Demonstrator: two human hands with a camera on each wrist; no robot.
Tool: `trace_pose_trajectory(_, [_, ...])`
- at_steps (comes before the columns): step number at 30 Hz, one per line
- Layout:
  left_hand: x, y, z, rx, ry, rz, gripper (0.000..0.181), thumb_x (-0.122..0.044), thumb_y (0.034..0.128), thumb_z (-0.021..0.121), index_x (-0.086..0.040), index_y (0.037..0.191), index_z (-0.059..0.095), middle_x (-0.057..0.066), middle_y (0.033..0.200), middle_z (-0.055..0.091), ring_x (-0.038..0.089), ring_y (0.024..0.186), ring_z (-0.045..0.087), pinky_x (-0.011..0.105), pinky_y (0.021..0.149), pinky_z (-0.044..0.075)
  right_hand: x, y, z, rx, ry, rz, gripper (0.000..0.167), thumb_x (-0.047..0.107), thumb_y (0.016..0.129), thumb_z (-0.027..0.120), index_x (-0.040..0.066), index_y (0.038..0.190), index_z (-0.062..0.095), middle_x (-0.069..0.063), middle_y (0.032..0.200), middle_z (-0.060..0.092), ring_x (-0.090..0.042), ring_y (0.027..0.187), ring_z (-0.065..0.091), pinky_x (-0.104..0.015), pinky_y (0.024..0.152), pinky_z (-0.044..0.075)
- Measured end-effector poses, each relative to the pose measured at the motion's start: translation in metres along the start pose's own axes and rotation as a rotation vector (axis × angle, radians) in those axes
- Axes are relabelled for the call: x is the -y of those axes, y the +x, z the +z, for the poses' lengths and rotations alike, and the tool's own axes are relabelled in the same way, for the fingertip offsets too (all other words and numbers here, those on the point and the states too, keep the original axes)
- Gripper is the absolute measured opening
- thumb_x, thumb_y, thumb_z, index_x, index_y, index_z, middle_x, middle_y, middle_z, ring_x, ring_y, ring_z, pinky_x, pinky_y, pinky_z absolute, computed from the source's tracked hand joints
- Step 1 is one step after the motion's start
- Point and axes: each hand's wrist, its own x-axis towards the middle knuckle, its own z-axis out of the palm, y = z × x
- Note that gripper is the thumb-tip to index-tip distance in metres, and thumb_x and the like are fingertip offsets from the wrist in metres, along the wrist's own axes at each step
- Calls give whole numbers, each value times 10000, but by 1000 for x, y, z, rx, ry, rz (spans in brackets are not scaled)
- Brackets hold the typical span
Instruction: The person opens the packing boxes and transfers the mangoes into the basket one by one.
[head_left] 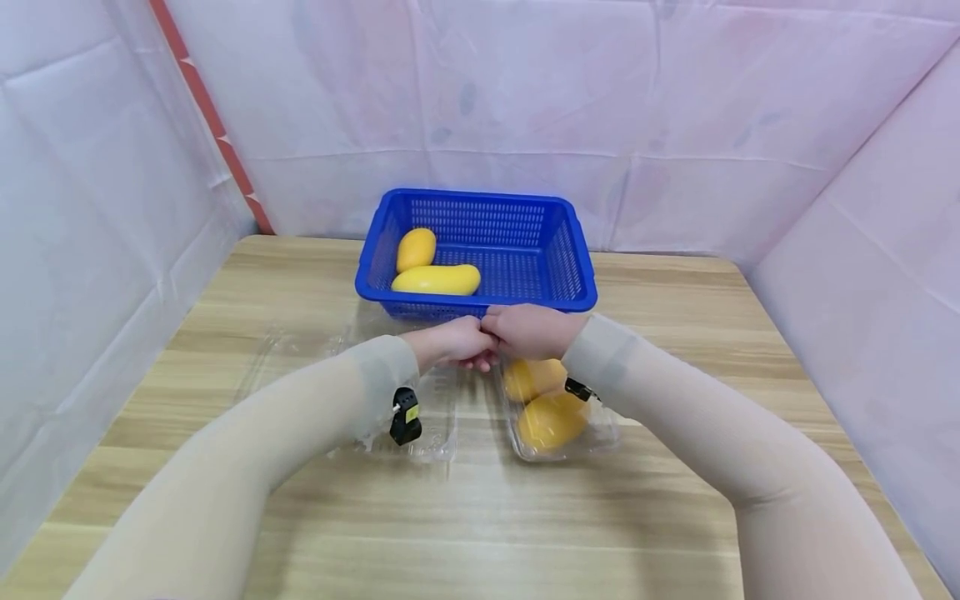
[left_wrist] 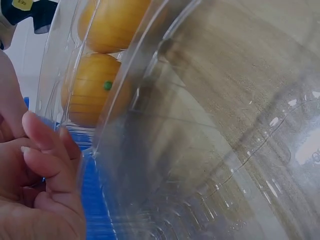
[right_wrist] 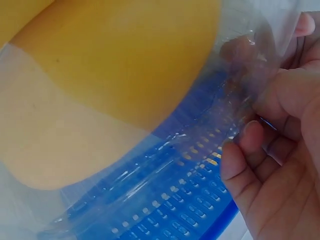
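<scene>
On the table lies a clear plastic box with yellow-orange mangoes inside; one mango shows a green stem spot. My right hand pinches the box's far corner, and in the right wrist view the hand has its thumb against the clear plastic. My left hand meets the right one at that corner. Its fingers curl at the plastic edge in the left wrist view; its thumb is hidden. More clear plastic spreads under the left forearm; whether it joins the box is unclear.
Just beyond my hands a blue slotted basket stands against the back cloth. It holds a rounded mango and a longer yellow one. White cloth walls close off the back and sides of the wooden table.
</scene>
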Motion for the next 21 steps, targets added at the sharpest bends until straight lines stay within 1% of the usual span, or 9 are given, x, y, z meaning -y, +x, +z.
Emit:
trace_pose_trajectory(3, [-1,-2,1,-16,20,14,176,-106,960,475,1,960,614,39,684,584,69,468,452,179,446,367,1,0,-1,24,0,12,103,140,958,499,110,947,597,10,876,553,-161,798,535,-297,765,470])
trace_pose_trajectory(6, [-1,-1,2,-29,44,28,188,-106,961,472,4,916,618,37,658,576,70,458,453,188,458,390,2,1,-3,47,-4,20,105,129,953,487,117,942,591,12,872,559,-161,796,532,-306,767,465])
trace_pose_trajectory(8, [-1,0,2,-27,56,36,189,-104,958,472,-1,889,615,35,633,569,69,453,465,189,462,407,1,1,-5,45,0,21,118,117,941,474,122,928,591,14,863,559,-159,789,524,-308,760,457])
trace_pose_trajectory(10, [0,1,3,-14,53,38,190,-101,955,466,13,896,606,39,629,567,70,453,487,185,461,419,0,0,-6,33,2,21,128,111,924,470,124,905,596,15,849,551,-160,771,515,-312,742,453])
trace_pose_trajectory(11, [0,2,3,-2,41,38,187,-98,955,460,25,925,598,46,640,570,72,459,500,180,459,424,0,-1,-6,22,3,19,132,112,917,469,125,891,598,15,840,546,-161,761,511,-314,731,451])
trace_pose_trajectory(13, [1,3,3,22,-1,26,204,-89,958,439,40,1034,576,61,678,584,72,472,521,159,446,422,-2,-2,-7,-4,7,13,137,123,907,472,127,863,603,13,820,542,-162,736,504,-316,706,451])
trace_pose_trajectory(17, [2,3,3,62,-105,-15,333,-88,978,392,33,1279,464,92,755,602,74,500,552,129,429,411,-6,-4,-6,-33,12,3,157,165,913,472,147,841,610,33,784,557,-143,694,502,-308,671,455])
trace_pose_trajectory(19, [3,3,2,72,-142,-31,354,-91,980,402,18,1315,442,90,760,607,72,509,559,125,428,408,-7,-6,-7,-32,25,0,169,183,926,473,156,841,616,47,770,570,-126,683,505,-296,664,461])
trace_pose_trajectory(21, [3,3,2,70,-161,-42,322,-83,967,450,24,1269,484,84,729,611,73,501,561,128,426,410,-9,-10,-10,-31,49,-4,184,203,944,479,165,829,617,55,755,573,-118,676,505,-286,661,460])
